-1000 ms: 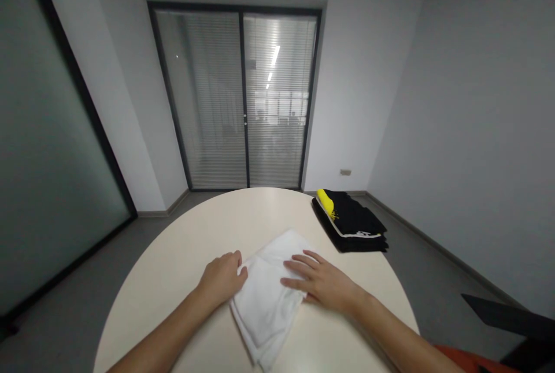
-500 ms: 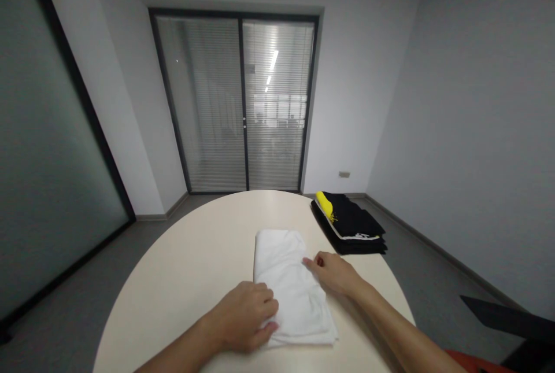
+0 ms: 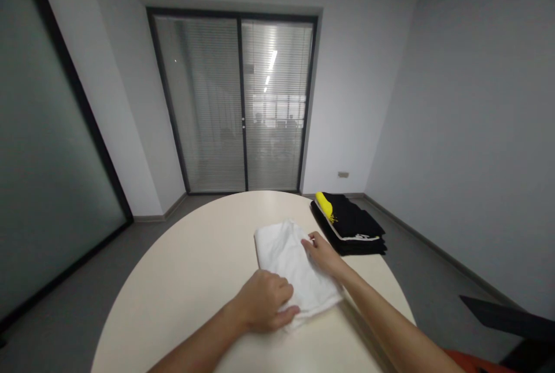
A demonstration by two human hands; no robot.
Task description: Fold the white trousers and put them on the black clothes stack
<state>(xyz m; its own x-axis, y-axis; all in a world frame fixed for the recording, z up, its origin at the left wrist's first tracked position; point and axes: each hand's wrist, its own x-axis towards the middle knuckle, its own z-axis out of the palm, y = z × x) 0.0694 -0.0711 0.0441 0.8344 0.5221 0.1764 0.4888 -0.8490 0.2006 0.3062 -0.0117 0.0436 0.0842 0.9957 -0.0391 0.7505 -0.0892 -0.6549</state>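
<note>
A folded white cloth point(image 3: 295, 269), perhaps a garment, is held by both hands over the round table, its near edge slightly raised. My left hand point(image 3: 269, 301) grips the near left side, thumb on top and the other fingertips hidden by the hand and the fabric. On the far right edge, my right hand point(image 3: 321, 253) pinches the cloth between thumb and fingers. Just beyond my right hand lies a stack of folded dark clothes point(image 3: 349, 222), the top one black with a yellow patch.
The pale round table point(image 3: 186, 280) has a curved edge all round. A dark chair part point(image 3: 503, 315) and something red point(image 3: 468, 358) stand at the lower right. Glass doors with blinds point(image 3: 234, 101) are in the far wall.
Both hands have moved away from me, the left also to the right. The white cloth has turned, its near edge shifting away and to the right and lifting a little.
</note>
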